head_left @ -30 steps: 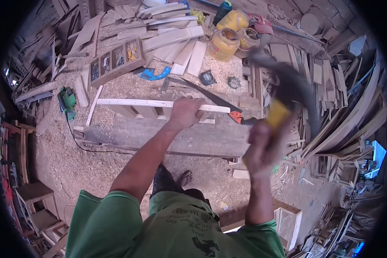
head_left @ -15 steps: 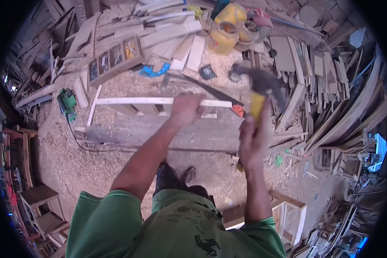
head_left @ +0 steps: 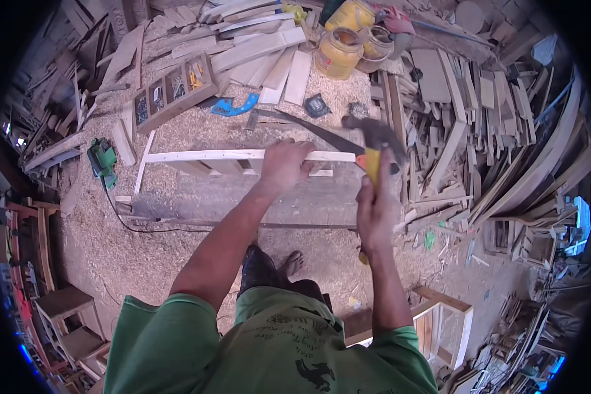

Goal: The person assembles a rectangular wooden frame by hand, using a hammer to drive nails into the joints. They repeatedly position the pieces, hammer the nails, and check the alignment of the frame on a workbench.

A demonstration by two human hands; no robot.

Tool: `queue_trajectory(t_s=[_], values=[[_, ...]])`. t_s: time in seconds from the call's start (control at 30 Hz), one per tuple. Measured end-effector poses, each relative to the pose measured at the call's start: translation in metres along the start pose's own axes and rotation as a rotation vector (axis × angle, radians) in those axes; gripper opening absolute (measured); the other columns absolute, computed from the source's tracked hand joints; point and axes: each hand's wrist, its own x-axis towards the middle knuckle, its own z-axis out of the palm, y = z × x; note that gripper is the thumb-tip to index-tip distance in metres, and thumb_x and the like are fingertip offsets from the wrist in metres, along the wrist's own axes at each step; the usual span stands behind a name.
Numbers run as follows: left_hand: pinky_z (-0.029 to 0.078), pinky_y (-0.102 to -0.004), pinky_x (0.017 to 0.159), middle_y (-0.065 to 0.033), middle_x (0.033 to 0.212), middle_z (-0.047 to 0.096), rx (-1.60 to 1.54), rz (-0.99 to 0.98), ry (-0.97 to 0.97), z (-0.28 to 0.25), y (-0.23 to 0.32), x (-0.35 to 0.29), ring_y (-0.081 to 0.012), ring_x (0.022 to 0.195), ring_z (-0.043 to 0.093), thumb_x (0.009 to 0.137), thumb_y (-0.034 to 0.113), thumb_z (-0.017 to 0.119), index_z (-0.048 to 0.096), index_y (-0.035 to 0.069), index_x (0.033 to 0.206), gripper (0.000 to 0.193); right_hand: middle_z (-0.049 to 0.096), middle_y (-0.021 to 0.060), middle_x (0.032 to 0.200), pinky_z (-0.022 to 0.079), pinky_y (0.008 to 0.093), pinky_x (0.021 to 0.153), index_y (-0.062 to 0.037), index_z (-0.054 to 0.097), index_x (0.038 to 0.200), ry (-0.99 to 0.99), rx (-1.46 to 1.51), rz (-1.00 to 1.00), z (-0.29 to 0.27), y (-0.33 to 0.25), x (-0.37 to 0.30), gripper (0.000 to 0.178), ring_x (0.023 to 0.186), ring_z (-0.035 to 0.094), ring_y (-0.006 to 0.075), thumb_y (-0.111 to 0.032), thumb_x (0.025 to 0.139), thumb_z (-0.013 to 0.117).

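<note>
My left hand [head_left: 285, 164] is closed around the top rail of a pale wooden frame [head_left: 203, 155], which stands on edge on the workbench [head_left: 243, 202] with slats showing below the rail. My right hand [head_left: 376, 213] grips a claw hammer [head_left: 372, 161] by its yellow handle. The dark hammer head is raised above the right end of the frame and slightly blurred. Behind the frame lies a handsaw [head_left: 318, 133], its orange part partly hidden by the hammer.
A wooden compartment box [head_left: 177, 95] of hardware sits at the back left, beside a blue tool handle [head_left: 235, 105]. Yellow jars [head_left: 339, 54] stand at the back. A green power tool [head_left: 102, 159] with a cord lies left. Stacked wood offcuts [head_left: 440, 125] crowd the right.
My right hand and the hammer have moved left and slightly down, nearer the frame's right end. My left hand keeps its hold on the rail, and the frame has stayed put.
</note>
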Motion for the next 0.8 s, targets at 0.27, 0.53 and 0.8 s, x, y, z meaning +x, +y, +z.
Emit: queue_trajectory(t_s=[0.27,0.53,0.8], values=[[0.055,-0.0541,0.093,-0.0127,0.092,0.076,-0.029,-0.006,-0.012,-0.005,0.014,-0.001,-0.0359,0.1,0.073,0.093,0.031,0.079,0.079,0.02,0.114,0.024,0.074,0.0236,0.085,0.055,0.051,0.064,-0.0026,0.051,0.164,0.022,-0.192,-0.281,0.003,0.025,-0.028,0.053,0.064,0.069,0.0428,-0.013,0.113,0.061],[0.055,-0.0535,0.092,-0.0121,0.095,0.077,0.005,-0.042,-0.046,-0.006,0.01,0.001,-0.0357,0.099,0.073,0.091,0.031,0.079,0.077,0.018,0.109,0.022,0.074,0.0285,0.091,0.056,0.0506,0.064,-0.0124,0.049,0.167,0.1,0.024,-0.075,0.006,-0.007,-0.023,0.057,0.073,0.074,0.046,-0.01,0.112,0.061],[0.055,-0.0526,0.091,-0.0117,0.095,0.077,0.013,-0.008,-0.019,-0.002,0.01,0.0,-0.0365,0.098,0.073,0.091,0.037,0.082,0.078,0.017,0.115,0.032,0.073,0.0274,0.09,0.056,0.0575,0.067,-0.0133,0.048,0.167,-0.081,-0.072,0.169,0.005,0.001,-0.028,0.06,0.073,0.071,0.0502,-0.016,0.11,0.065]])
